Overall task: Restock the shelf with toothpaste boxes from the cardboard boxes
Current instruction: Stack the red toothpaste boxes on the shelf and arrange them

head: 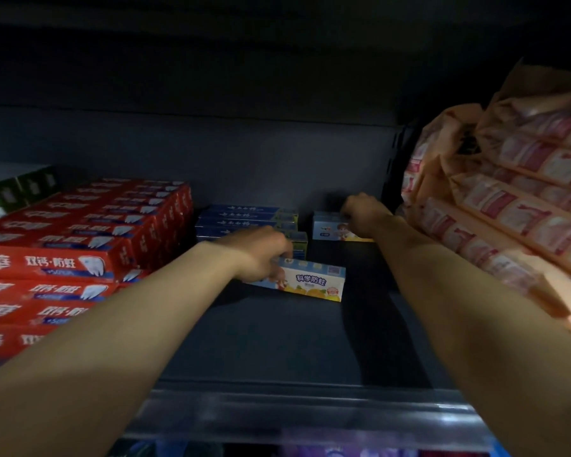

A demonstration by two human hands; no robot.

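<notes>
Both my arms reach deep into a dark shelf [277, 344]. My left hand [261, 255] grips the left end of a small white, blue and yellow toothpaste box [310, 282], which lies on its long side on the shelf floor. Farther back, my right hand [363, 211] curls over the top of a second box of the same kind [327, 227], standing close to the rear wall. A low stack of blue toothpaste boxes [244, 221] sits just left of it, behind my left hand.
Red toothpaste boxes [80, 255] are stacked in rows on the left, with green boxes [17, 188] behind them. Pink wrapped packs [508, 206] pile high on the right. A clear rail [294, 413] runs along the shelf's front edge.
</notes>
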